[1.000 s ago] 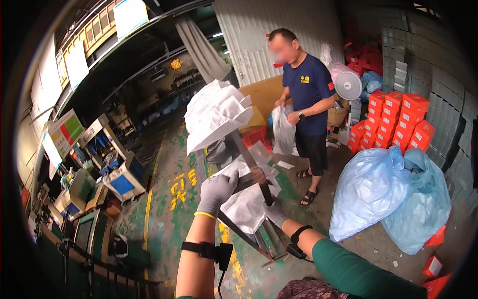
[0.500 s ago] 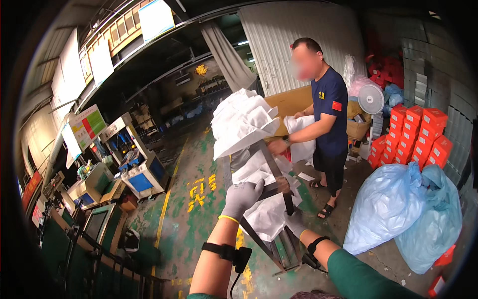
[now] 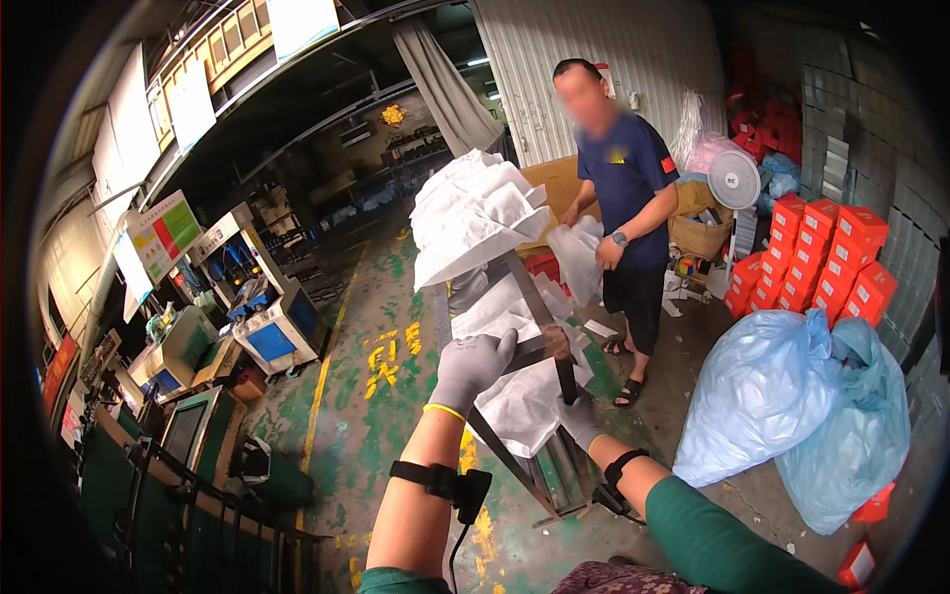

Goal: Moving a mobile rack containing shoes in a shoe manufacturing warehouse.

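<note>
On the floor [image 3: 371, 450] stands a rack [image 3: 532, 297]; right of it, a co-worker [image 3: 625, 178], two sacks [image 3: 757, 396] and red boxes [image 3: 813, 259]. White sheets [image 3: 473, 206] are heaped on the rack's top and lower down, with a pale bag [image 3: 579, 257] held by the co-worker. Left hand [image 3: 473, 369] wraps the rack's crossbar [image 3: 530, 355]; right hand [image 3: 582, 419], partly hidden, grips its post's [image 3: 565, 378] low end.

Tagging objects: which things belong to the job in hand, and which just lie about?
In use, apparently:
dark metal-framed rack, in grey-gloved left hand and right hand
crumpled white sheets on it

Just around, apparently:
translucent blue plastic bags
orange-red cardboard boxes
round white fan
</note>
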Motion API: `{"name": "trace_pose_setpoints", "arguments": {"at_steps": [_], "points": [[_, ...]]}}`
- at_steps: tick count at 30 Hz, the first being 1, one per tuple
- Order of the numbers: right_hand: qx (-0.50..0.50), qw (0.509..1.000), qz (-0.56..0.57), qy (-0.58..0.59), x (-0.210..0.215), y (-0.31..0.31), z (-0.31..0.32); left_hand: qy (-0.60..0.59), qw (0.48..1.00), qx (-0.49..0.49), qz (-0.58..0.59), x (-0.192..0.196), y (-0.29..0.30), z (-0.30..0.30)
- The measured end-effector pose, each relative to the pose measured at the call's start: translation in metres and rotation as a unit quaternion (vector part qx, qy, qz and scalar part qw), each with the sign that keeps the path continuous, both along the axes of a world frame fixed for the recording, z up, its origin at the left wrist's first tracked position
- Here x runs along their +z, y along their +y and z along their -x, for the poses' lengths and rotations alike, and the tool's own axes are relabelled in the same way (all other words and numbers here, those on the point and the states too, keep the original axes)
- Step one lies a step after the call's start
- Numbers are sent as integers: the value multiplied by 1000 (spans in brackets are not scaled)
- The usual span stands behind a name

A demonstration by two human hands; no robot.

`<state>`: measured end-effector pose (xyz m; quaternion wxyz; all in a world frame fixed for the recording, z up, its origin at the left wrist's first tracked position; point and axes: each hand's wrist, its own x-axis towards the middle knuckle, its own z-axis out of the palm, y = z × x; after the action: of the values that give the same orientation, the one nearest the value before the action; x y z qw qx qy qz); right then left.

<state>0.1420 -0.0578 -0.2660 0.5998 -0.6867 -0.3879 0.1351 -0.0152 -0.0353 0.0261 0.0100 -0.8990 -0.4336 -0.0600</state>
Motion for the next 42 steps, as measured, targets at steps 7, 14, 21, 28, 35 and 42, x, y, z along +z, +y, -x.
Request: {"name": "trace_pose_setpoints", "arguments": {"at_steps": [7,14,21,28,35,42], "points": [[-13,1000,-1,-17,7,-6,8,-47,999,9,2,-3,-2,5],[-25,999,-34,-13,-2,-1,6,-25,1000,7,6,-3,-2,5],[-13,997,-64,-29,13,-6,7,-31,1000,-5,-5,1,-4,5],[-3,999,-49,0,16,-7,10,-28,999,-11,-19,1,-7,8],[-38,997,-46,-40,-10,6,-1,-27,999,-14,-18,-7,0,3],[-53,998,-22,-31,-1,3,9,-70,997,4,20,-1,-5,9]]}}
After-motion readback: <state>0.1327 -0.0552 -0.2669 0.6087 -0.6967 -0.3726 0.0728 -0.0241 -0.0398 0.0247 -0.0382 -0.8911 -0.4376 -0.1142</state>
